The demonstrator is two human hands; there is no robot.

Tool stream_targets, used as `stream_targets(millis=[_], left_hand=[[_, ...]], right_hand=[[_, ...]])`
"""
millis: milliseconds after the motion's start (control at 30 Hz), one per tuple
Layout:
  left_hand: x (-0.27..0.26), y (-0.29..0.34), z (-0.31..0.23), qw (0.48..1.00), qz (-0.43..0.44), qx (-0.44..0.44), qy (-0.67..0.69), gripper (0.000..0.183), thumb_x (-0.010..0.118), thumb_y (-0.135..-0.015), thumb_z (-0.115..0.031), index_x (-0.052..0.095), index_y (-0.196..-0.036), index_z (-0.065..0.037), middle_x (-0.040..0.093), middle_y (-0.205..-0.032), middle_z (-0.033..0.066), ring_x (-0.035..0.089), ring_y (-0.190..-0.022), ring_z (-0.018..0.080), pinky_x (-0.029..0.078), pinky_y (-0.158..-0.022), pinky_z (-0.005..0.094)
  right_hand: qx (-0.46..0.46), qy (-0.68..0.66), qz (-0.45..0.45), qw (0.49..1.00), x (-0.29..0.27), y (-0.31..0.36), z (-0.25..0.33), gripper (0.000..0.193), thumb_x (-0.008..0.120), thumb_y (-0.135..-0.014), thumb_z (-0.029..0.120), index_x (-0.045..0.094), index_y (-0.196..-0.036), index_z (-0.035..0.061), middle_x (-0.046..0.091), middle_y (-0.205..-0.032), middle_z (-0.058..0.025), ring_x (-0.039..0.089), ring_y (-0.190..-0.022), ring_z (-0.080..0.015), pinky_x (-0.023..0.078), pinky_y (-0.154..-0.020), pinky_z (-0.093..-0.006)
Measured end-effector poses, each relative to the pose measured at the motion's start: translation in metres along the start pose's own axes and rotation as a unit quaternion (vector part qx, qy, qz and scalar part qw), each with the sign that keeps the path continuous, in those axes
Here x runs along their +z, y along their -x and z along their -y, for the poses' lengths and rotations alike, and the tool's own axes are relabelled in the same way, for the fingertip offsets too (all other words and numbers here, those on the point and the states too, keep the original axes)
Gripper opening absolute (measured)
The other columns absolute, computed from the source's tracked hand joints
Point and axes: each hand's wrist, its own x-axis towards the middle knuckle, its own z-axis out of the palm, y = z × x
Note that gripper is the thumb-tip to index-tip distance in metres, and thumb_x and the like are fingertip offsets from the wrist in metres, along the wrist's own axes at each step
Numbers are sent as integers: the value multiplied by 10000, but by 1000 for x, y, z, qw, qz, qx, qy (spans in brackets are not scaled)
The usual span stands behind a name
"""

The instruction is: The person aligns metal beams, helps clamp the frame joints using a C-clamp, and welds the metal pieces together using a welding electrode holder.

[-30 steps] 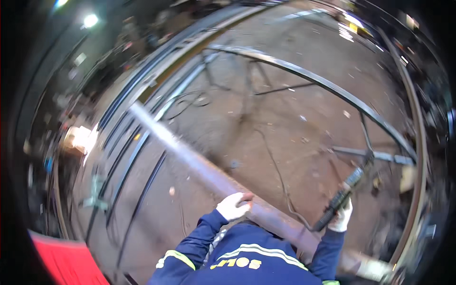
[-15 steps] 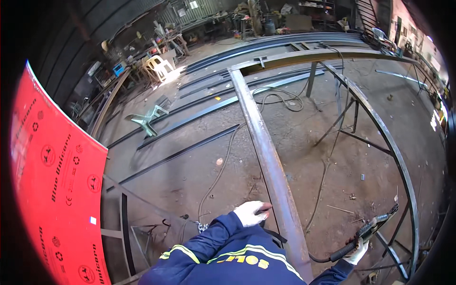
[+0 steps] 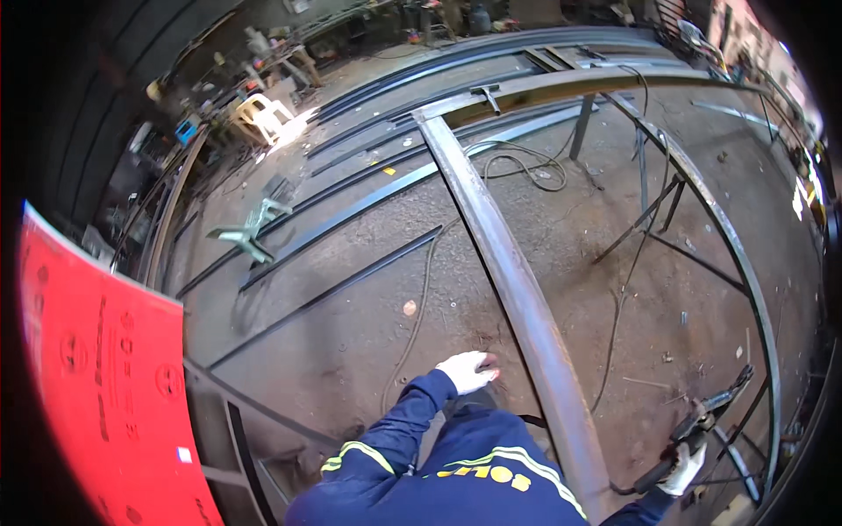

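My left hand, in a white glove with bare fingertips, hangs just left of a long steel beam, apart from it. Its fingers are loosely bent, with a small gap at the tips and nothing visible in them. At the lower right, my right hand, also white-gloved, is closed round a dark welding electrode holder. A thin pale rod stands up at the holder's tip. The holder's black cable runs left towards the beam. My navy sleeves carry yellow-green reflective stripes.
A crossbeam joins the long beam at its far end. A curved-looking steel frame with legs stands right. A red panel is at left. Cables, steel bars and a green plastic chair lie on the floor.
The view has shifted, so the red panel sits lower. My left hand has moved a little away from the beam. The right hand still grips the electrode holder.
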Motion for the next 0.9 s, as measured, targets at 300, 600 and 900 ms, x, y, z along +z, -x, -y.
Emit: stream_targets(millis=[300,600,900], left_hand=[[-158,-202,23,967,8,228,117,472,753,-869,-181,608,-1272,18,635,-1264,205,618,-1186,312,480,-1017,402],[-115,-388,10,814,149,486,-280,979,839,-636,-573,536,-1336,41,602,-1276,240,574,-1179,400,471,-995,488],[-128,-345,-46,815,266,357,-370,528,868,-646,-500,645,-778,-40,684,-751,162,664,-728,297,533,-704,415]], right_hand=[[-37,289,-136,947,188,-22,67,431,695,-688,133,655,-1097,3,669,-940,-158,653,-848,-291,529,-784,-377],[-93,297,-43,949,244,-66,9,697,686,-700,242,508,-1350,68,612,-1231,-234,589,-1154,-404,472,-983,-458],[20,171,-48,984,305,-74,35,649,680,-707,214,505,-1312,60,635,-1167,-215,610,-1106,-395,486,-934,-464]])
